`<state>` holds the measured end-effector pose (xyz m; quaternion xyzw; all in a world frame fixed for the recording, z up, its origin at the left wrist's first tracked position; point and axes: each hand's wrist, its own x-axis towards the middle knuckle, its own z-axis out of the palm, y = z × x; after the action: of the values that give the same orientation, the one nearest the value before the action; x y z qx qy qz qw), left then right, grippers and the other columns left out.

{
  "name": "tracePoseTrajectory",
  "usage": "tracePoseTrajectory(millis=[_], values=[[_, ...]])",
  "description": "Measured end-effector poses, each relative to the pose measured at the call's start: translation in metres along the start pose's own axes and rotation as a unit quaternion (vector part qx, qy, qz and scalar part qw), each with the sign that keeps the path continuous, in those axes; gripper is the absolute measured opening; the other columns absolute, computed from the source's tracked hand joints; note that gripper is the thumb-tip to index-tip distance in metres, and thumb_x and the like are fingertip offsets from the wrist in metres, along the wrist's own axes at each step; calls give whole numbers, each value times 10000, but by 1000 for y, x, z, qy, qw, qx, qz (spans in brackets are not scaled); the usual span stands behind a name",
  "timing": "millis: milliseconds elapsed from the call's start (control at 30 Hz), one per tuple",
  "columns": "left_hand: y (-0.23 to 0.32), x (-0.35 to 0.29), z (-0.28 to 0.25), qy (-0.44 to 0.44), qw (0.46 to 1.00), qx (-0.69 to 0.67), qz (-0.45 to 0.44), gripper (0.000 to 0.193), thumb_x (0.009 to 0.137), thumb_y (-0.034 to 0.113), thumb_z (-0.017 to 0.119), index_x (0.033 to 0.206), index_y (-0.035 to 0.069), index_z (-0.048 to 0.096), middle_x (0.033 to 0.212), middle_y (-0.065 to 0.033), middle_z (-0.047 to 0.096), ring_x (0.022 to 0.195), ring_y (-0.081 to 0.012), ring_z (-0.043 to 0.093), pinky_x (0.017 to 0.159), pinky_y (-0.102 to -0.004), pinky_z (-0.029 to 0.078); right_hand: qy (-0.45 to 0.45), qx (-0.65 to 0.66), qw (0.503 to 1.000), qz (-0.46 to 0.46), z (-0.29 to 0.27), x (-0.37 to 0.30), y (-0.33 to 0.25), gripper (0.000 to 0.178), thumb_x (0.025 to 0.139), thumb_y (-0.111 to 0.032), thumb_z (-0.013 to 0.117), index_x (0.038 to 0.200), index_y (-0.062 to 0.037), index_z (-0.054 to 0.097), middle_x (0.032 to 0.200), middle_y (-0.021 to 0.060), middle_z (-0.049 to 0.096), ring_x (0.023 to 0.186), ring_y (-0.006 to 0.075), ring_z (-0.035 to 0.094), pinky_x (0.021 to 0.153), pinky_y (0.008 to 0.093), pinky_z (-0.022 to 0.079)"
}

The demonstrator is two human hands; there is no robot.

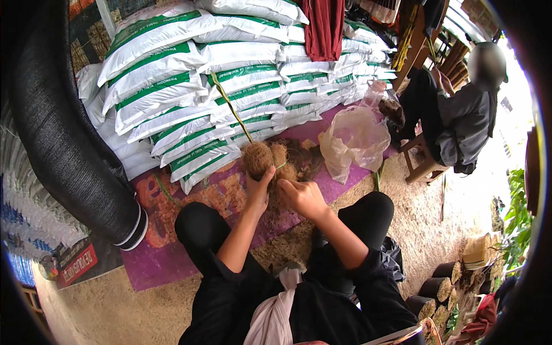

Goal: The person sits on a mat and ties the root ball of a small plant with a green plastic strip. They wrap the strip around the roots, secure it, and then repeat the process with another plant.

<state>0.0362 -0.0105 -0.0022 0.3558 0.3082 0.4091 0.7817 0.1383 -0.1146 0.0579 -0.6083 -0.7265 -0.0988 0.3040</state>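
in the head view, the left hand (259,187) clasps a brown fibre bundle (257,157) at the grip's far end; the right hand (305,199) curls against its near side, its hold unclear. rightward lies a plastic bag (355,140); beyond, stacked sacks (244,54).

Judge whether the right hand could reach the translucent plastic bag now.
Probably yes: nothing appears to block the right hand from the translucent plastic bag, though that hand is busy with brown fibre.
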Motion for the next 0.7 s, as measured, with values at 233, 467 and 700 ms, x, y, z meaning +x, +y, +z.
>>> tracePoseTrajectory(millis=[233, 467, 700], values=[[2, 5, 0, -60, 995, -74, -5, 732, 744, 140, 702, 1314, 42, 254, 1166, -106, 458, 1046, -198, 498, 836, -295, 463, -6, -1, 1000, -17, -10, 17, 12, 191, 729, -116, 636, 893, -60, 556, 666, 97, 592, 507, 284, 567, 433, 355, 458], [3, 1, -4, -148, 984, -101, -1, 596, 764, 82, 635, 1271, 55, 322, 1125, -88, 491, 1014, -186, 522, 846, -317, 462, -20, -3, 1000, -24, -24, 24, 10, 201, 730, -138, 642, 891, -59, 551, 621, 102, 576, 505, 286, 564, 439, 362, 451], [7, -4, 2, -139, 977, -159, 1, 579, 739, 24, 619, 1244, 40, 338, 1085, -107, 518, 1012, -208, 533, 877, -344, 450, -52, -31, 998, -29, -31, 23, 12, 211, 730, -148, 646, 894, -60, 546, 610, 103, 571, 511, 283, 568, 444, 362, 449]])
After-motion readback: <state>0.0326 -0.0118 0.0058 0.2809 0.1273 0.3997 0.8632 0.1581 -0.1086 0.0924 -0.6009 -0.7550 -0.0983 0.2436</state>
